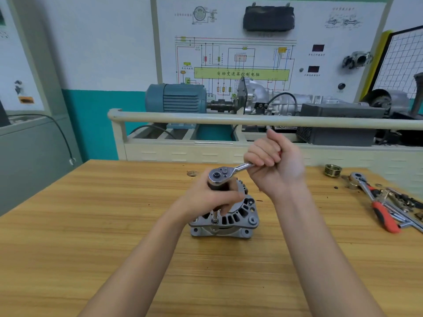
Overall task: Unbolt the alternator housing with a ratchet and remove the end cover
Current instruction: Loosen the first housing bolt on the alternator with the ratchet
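on the wooden table, the left hand grips the extension under the silver ratchet; the right hand grips its handle above the grey ribbed alternator.

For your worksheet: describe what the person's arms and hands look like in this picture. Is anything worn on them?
Both forearms are bare as far as the frame shows, with no sleeves in view. The left hand and right hand wear no gloves, and no watch, ring or bracelet is visible. The fingers are uncovered too.
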Tool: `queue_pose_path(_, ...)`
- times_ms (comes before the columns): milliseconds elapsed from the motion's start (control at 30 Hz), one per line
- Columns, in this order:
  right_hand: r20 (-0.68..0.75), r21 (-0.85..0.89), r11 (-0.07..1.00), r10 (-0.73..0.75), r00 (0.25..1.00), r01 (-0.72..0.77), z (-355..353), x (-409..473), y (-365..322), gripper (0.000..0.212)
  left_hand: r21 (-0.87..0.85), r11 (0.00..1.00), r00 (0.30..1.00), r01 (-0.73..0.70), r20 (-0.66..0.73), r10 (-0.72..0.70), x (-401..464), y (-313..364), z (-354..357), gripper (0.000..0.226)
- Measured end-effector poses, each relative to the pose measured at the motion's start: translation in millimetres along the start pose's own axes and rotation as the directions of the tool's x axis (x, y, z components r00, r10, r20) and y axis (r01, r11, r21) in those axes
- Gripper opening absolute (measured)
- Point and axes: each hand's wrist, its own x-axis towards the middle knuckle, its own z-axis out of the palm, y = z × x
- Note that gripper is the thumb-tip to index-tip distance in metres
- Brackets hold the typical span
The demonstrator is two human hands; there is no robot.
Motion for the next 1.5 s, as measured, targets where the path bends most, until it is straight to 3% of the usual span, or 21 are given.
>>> queue_pose_path(67,-0.011,0.011,0.997,0.08,0.997,-0.08,3,10,-3,0.043,-0.027,1.0,0.998,0.0,0.07,0.002,1,3,-1,0.029)
queue_pose_path(133,-0.035,0.038,0.999,0.037,0.999,-0.036,5,12,0,0.043,-0.091,0.996,1.0,-0.001,0.026,0.003,5,1,1,0.034)
queue_pose_path(267,-0.088,0.077,0.958,-0.27,0.959,0.277,0,-8,18,0.049,-0.206,0.979,0.977,-0.012,-0.211,-0.033,8,-7,13,0.039)
queue_pose_path(400,-0.055,-0.035,0.86,-0.51,0.858,0.509,-1,-39,34,0.044,-0.106,0.992,0.862,-0.067,-0.507,0.004,10,-11,27,0.035)
queue_pose_path(467,-0.003,-0.082,0.811,-0.581,0.814,0.579,-4,-49,41,0.04,-0.098,0.992,0.819,-0.077,-0.573,0.007,11,-12,33,0.034)
queue_pose_path(533,0.034,-0.092,0.795,-0.599,0.8,0.599,-5,-52,43,0.04,-0.105,0.989,0.821,-0.1,-0.571,0.022,12,-12,34,0.035)
queue_pose_path(600,0.039,-0.087,0.837,-0.54,0.841,0.541,-6,-47,36,0.042,-0.08,0.992,0.857,-0.099,-0.514,0.045,9,-12,31,0.036)
queue_pose_path(733,0.091,-0.042,0.979,-0.197,0.976,0.202,-8,-19,9,0.045,-0.027,0.995,0.965,-0.096,-0.247,0.087,-1,-12,14,0.034)
queue_pose_path(833,0.118,-0.009,0.998,0.059,0.991,-0.058,-5,4,-1,0.045,-0.053,0.995,0.995,-0.082,-0.063,0.079,-2,-8,7,0.03)
queue_pose_path(900,0.108,0.022,0.994,0.107,0.988,-0.11,-3,12,-1,0.044,-0.096,0.994,0.997,-0.055,-0.054,0.05,1,-8,8,0.03)
queue_pose_path(967,0.064,0.054,0.997,0.053,0.997,-0.056,-1,10,2,0.043,-0.123,0.991,0.993,-0.057,-0.113,0.043,2,-11,12,0.033)
queue_pose_path(1067,-0.045,0.064,0.978,-0.196,0.98,0.199,-1,-10,13,0.046,-0.125,0.986,0.942,-0.107,-0.331,0.06,3,-16,22,0.033)
queue_pose_path(1167,-0.052,-0.041,0.879,-0.476,0.878,0.475,1,-38,34,0.046,-0.147,0.979,0.833,-0.138,-0.552,0.034,7,-18,32,0.035)
queue_pose_path(1233,0.014,-0.075,0.805,-0.59,0.807,0.589,1,-51,49,0.042,-0.129,0.982,0.785,-0.137,-0.619,0.028,8,-18,35,0.032)
queue_pose_path(1333,0.063,-0.087,0.779,-0.618,0.784,0.621,0,-54,51,0.041,-0.123,0.987,0.803,-0.107,-0.596,0.013,7,-18,34,0.033)
queue_pose_path(1500,0.01,-0.023,0.94,-0.339,0.941,0.339,-3,-27,20,0.043,-0.037,0.998,0.959,-0.047,-0.282,0.035,1,-12,16,0.037)
